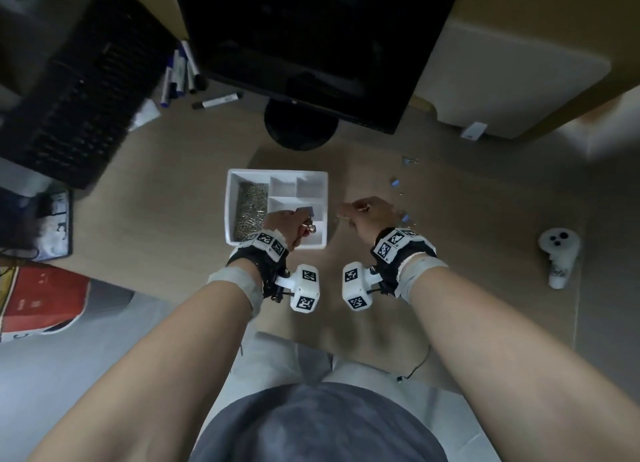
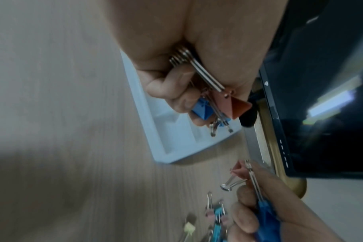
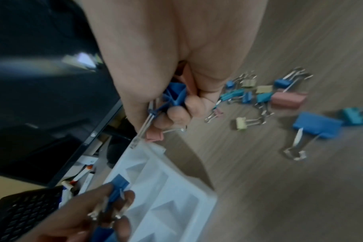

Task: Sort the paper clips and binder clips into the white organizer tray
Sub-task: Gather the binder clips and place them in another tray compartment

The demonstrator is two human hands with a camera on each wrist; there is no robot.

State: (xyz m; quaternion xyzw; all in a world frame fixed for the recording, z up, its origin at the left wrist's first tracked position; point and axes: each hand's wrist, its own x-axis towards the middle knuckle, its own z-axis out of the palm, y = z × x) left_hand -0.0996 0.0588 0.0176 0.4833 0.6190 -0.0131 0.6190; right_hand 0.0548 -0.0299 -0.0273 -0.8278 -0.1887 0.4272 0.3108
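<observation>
The white organizer tray [image 1: 230, 205] sits mid-desk, with its long left compartment full of silver paper clips [image 1: 251, 212]. My left hand [image 1: 294, 224] hovers over the tray's right compartments, gripping a bunch of binder clips [image 2: 220, 106], blue and pink. My right hand [image 1: 367, 214] is just right of the tray and also holds binder clips [image 3: 175, 96], blue ones and a pink one. More coloured binder clips [image 3: 265, 96] lie loose on the desk to the right of that hand.
A dark monitor [image 1: 311, 39] on a round stand [image 1: 299, 129] rises behind the tray. A black keyboard [image 1: 76, 91] and markers [image 1: 183, 77] lie at the back left, and a white controller [image 1: 559, 254] at the right.
</observation>
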